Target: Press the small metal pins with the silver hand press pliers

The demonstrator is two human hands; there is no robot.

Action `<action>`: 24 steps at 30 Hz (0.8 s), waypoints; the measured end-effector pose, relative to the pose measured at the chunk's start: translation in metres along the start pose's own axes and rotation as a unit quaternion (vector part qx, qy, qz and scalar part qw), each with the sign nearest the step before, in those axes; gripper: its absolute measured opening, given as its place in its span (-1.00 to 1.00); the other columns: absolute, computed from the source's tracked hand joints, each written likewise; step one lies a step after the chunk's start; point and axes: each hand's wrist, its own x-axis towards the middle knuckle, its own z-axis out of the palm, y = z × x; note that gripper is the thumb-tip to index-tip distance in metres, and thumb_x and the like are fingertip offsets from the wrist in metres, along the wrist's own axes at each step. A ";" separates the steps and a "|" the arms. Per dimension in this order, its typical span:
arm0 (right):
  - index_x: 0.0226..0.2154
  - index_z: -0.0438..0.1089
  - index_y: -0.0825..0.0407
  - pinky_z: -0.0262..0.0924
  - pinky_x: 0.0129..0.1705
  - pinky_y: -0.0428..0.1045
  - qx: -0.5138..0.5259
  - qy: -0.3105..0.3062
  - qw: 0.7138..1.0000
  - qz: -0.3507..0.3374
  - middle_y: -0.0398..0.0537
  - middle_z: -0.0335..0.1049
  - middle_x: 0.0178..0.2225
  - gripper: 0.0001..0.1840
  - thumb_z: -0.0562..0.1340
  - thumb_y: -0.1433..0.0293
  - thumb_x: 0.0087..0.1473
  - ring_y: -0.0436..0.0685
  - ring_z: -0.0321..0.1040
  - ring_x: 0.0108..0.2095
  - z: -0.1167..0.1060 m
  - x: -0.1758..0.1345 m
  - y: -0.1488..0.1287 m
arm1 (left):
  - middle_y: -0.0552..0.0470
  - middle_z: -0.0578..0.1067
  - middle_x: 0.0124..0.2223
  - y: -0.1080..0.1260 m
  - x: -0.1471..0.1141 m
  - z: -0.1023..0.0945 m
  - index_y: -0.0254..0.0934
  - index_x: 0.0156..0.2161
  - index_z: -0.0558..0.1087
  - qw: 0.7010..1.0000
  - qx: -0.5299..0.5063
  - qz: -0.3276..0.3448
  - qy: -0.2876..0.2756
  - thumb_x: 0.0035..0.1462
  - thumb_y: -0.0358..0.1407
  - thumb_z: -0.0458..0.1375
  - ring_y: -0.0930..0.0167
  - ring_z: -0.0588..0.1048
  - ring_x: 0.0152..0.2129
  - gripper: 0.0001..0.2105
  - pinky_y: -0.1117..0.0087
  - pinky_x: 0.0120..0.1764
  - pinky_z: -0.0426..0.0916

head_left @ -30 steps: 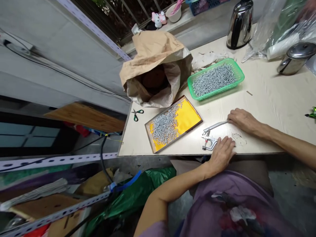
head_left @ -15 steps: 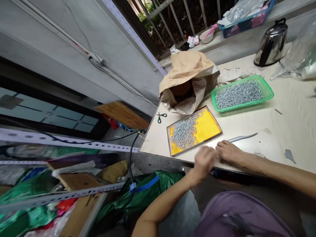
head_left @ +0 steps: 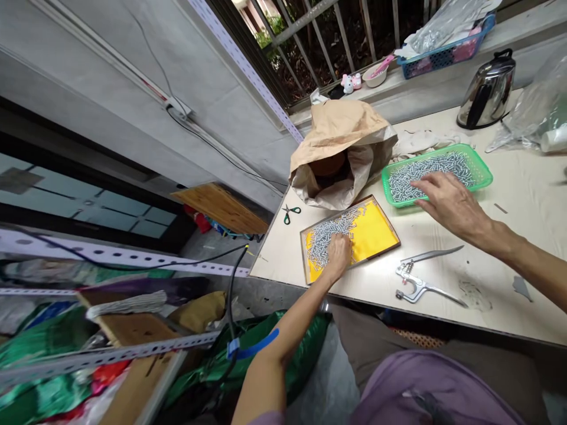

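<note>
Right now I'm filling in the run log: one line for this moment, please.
left hand: on screws in yellow tray | right hand: over green basket | pliers: lying untouched

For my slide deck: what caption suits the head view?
Left hand on screws in yellow tray, right hand at green basket; pliers between.

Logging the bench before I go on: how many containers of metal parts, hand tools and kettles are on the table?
Containers of metal parts: 2, the yellow tray under the left hand and the green basket under the right hand
Hand tools: 2, pliers and scissors
Kettles: 1
Total: 5
</note>
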 end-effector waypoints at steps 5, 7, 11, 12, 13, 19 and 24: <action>-0.19 0.42 0.04 0.28 -0.25 0.05 0.103 -0.124 0.985 -0.059 0.05 0.39 -0.30 -0.74 0.03 0.38 0.27 0.18 0.34 -0.26 0.003 -0.083 -0.022 | -0.05 0.54 -0.37 0.010 -0.023 -0.007 -0.35 -0.40 0.53 0.975 -0.220 0.018 -0.017 0.09 -0.43 0.13 0.38 0.47 -0.39 -0.87 0.40 -0.30 0.35; -0.26 0.42 0.03 0.25 -0.31 0.00 0.103 -0.179 0.978 -0.044 0.01 0.37 -0.35 -0.78 0.07 0.37 0.26 0.13 0.35 -0.32 0.009 -0.118 -0.030 | 0.04 0.50 -0.48 0.023 -0.040 -0.004 -0.35 -0.41 0.53 0.930 -0.355 0.007 -0.095 0.05 -0.33 0.17 0.48 0.40 -0.57 -0.87 0.47 -0.46 0.30; -0.24 0.39 0.03 0.17 -0.42 -0.05 0.073 -0.236 0.969 0.010 -0.02 0.33 -0.35 -0.85 0.11 0.40 0.22 0.08 0.33 -0.38 0.019 -0.161 -0.038 | 0.11 0.43 -0.58 0.053 -0.071 0.009 -0.37 -0.43 0.53 0.852 -0.485 -0.027 -0.193 -0.03 -0.22 0.20 0.56 0.27 -0.69 -0.80 0.54 -0.61 0.15; -0.25 0.39 0.04 0.16 -0.42 -0.06 0.074 -0.241 0.967 0.022 -0.03 0.32 -0.35 -0.84 0.09 0.42 0.23 0.07 0.32 -0.39 0.020 -0.166 -0.039 | 0.11 0.43 -0.58 0.059 -0.076 0.013 -0.37 -0.44 0.53 0.848 -0.490 -0.035 -0.198 -0.05 -0.22 0.21 0.56 0.27 -0.68 -0.80 0.55 -0.60 0.14; -0.26 0.38 0.04 0.15 -0.43 -0.06 0.076 -0.245 0.966 0.032 -0.03 0.31 -0.35 -0.82 0.07 0.44 0.24 0.07 0.32 -0.39 0.021 -0.170 -0.040 | 0.10 0.43 -0.58 0.063 -0.080 0.017 -0.38 -0.44 0.53 0.848 -0.489 -0.041 -0.200 -0.06 -0.22 0.21 0.57 0.27 -0.67 -0.79 0.55 -0.58 0.15; -0.25 0.39 0.06 0.10 -0.41 -0.07 0.079 -0.269 0.958 0.064 -0.02 0.33 -0.33 -0.79 0.05 0.51 0.24 0.06 0.34 -0.38 0.021 -0.174 -0.048 | 0.06 0.48 -0.56 0.069 -0.087 0.030 -0.38 -0.48 0.54 0.874 -0.440 -0.051 -0.200 -0.10 -0.19 0.25 0.52 0.33 -0.61 -0.77 0.52 -0.51 0.18; -0.29 0.38 0.07 0.05 -0.41 -0.06 0.054 -0.291 0.953 0.060 -0.03 0.34 -0.35 -0.79 0.06 0.57 0.19 0.06 0.33 -0.38 0.020 -0.173 -0.050 | 0.10 0.41 -0.61 0.068 -0.086 0.031 -0.38 -0.48 0.53 0.885 -0.397 -0.054 -0.236 -0.06 -0.18 0.20 0.54 0.29 -0.65 -0.76 0.53 -0.56 0.13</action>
